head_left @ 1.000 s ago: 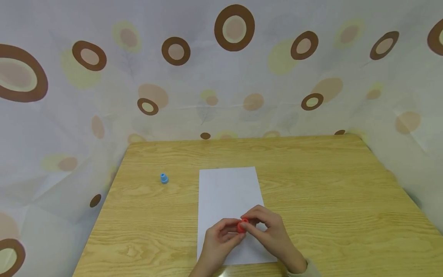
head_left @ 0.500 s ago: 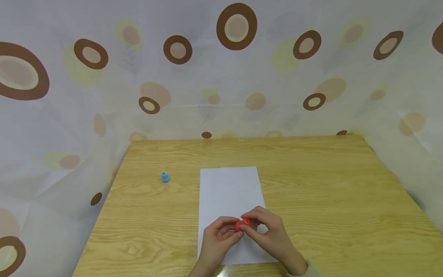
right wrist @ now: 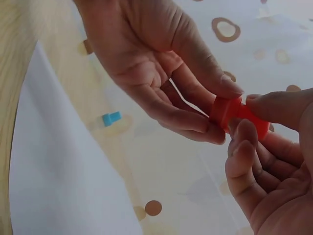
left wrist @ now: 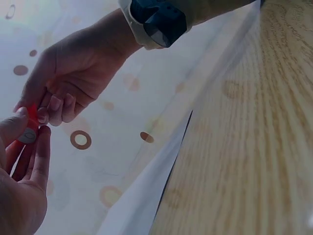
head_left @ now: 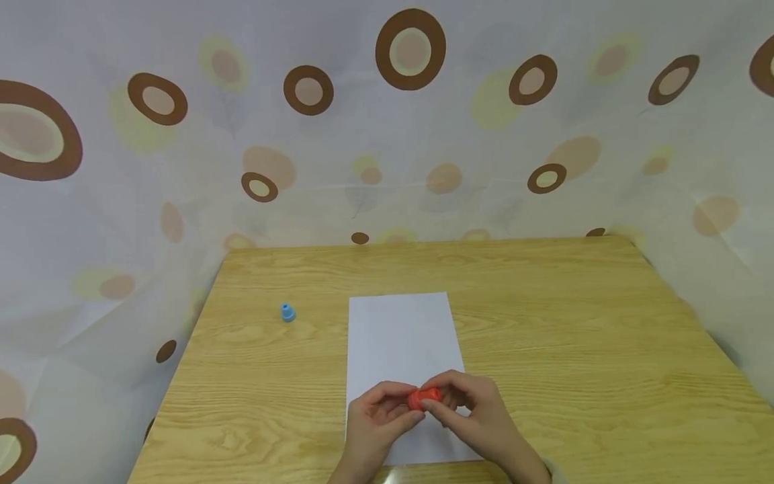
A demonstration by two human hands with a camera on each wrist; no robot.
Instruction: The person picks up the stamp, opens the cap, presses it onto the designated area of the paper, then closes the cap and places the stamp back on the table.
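Observation:
Both hands hold one small red stamp [head_left: 424,398] low above a white sheet of paper [head_left: 396,336]. My left hand [head_left: 376,418] pinches its left end between thumb and fingertips. At the other end, the thumb and fingers of my right hand [head_left: 478,413] grip it. Seen from the left wrist, the stamp's pale end face [left wrist: 28,136] bears a round mark. A wide collar and a narrower neck show on the red body [right wrist: 227,112] in the right wrist view, partly covered by fingers.
A small blue stepped piece [head_left: 287,312], wide at its base, stands on the wooden table [head_left: 574,349] left of the paper. Patterned sheeting [head_left: 387,148] with brown rings rises behind the table and along both sides.
The red stamp has turned to lie more sideways, and more of its length shows between the fingers. My right hand has shifted slightly down and to the right.

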